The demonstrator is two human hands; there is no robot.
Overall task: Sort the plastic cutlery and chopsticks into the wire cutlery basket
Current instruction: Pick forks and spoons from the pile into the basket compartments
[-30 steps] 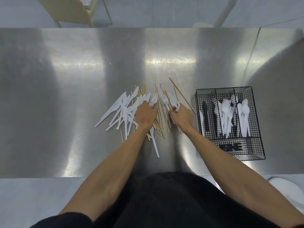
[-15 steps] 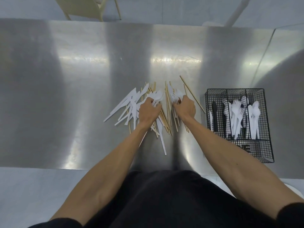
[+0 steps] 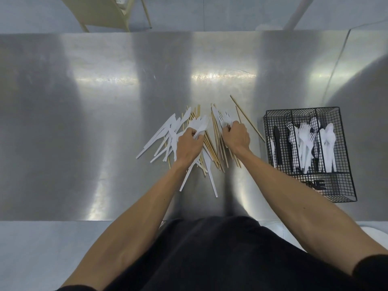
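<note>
Hands: two, both over the pile; left hand (image 3: 189, 144), right hand (image 3: 236, 136).
Left fingers: curled round a small bunch of white pieces at the middle of the pile.
Right fingers: curled, pinching white pieces at the pile's far right.
Loose white cutlery (image 3: 165, 133): lies mid-table, straight ahead of me. I put it at about a dozen pieces, though overlap and blur prevent a firm count.
White cutlery axis: long axes fan from near-left to far-right; two long pieces stick out of the pile towards me.
Chopsticks (image 3: 217, 152): over ten, mixed under and beside the white pieces, running far to near with the near ends drifting right.
Stray chopstick (image 3: 247, 119): one, apart from the rest, slanting from far-left to near-right towards the basket.
Wire basket (image 3: 344, 194): one, right of the pile and apart from it, long axis near to far.
Basket contents: one black knife (image 3: 277, 143) with one white knife (image 3: 272, 151) beside it; several forks (image 3: 304, 143), tines at the far end; several spoons (image 3: 328, 141), bowls at the far end.
Table (image 3: 84, 133): one, steel.
Chair (image 3: 100, 11): one, beyond the far edge.
</note>
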